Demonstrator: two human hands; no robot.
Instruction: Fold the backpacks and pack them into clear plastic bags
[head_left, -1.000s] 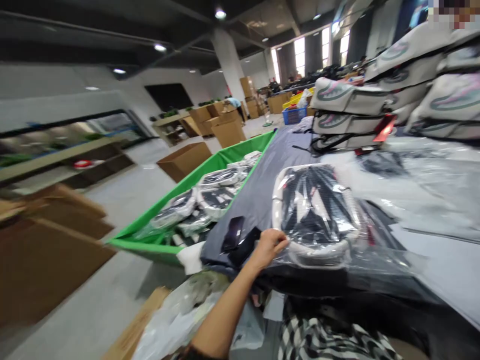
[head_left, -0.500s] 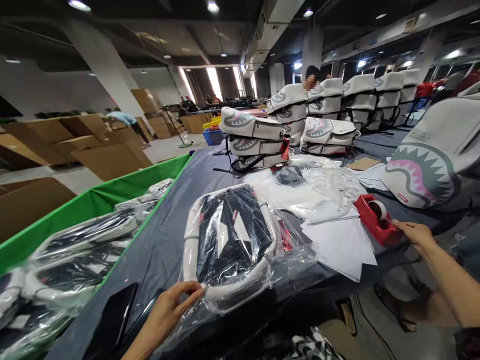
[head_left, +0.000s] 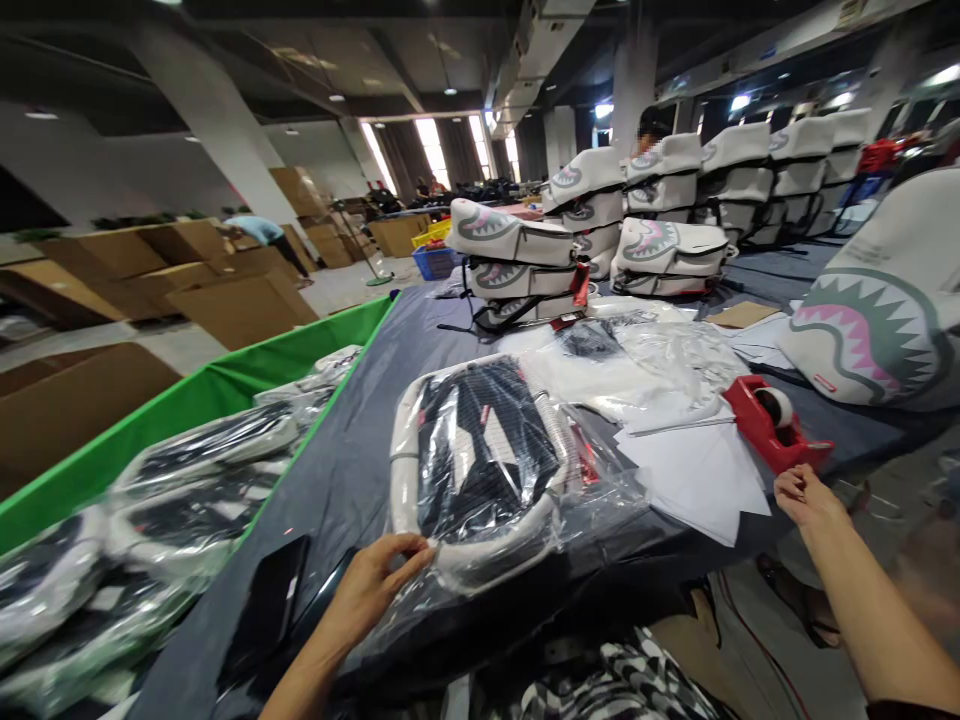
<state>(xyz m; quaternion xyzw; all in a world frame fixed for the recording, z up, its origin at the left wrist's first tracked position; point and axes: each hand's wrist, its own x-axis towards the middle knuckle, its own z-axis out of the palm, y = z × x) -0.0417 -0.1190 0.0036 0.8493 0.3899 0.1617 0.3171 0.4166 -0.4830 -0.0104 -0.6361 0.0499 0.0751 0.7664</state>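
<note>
A white and black backpack (head_left: 480, 450) lies strap side up on the table inside a clear plastic bag (head_left: 600, 500). My left hand (head_left: 375, 580) pinches the bag's film at the backpack's near left corner. At the right, my right hand (head_left: 806, 495) is beside the front end of a red tape dispenser (head_left: 776, 430), which carries a roll of tape. Its thumb and fingers are pressed together; anything between them is too small to make out. White paper sheets (head_left: 694, 480) lie fanned out between the bagged backpack and the dispenser.
A green-sided bin (head_left: 225, 370) at the left holds several bagged backpacks. A black phone (head_left: 266, 600) lies near the table's left edge. Stacked white shark-mouth backpacks (head_left: 517, 245) stand behind, and another backpack (head_left: 870, 330) is at the right. One person (head_left: 259, 230) bends among cardboard boxes.
My right hand has shifted from the dispenser's far right end to just in front of it, fingers now curled together. My left hand keeps its pinch at the bag's corner. The view has turned slightly.
</note>
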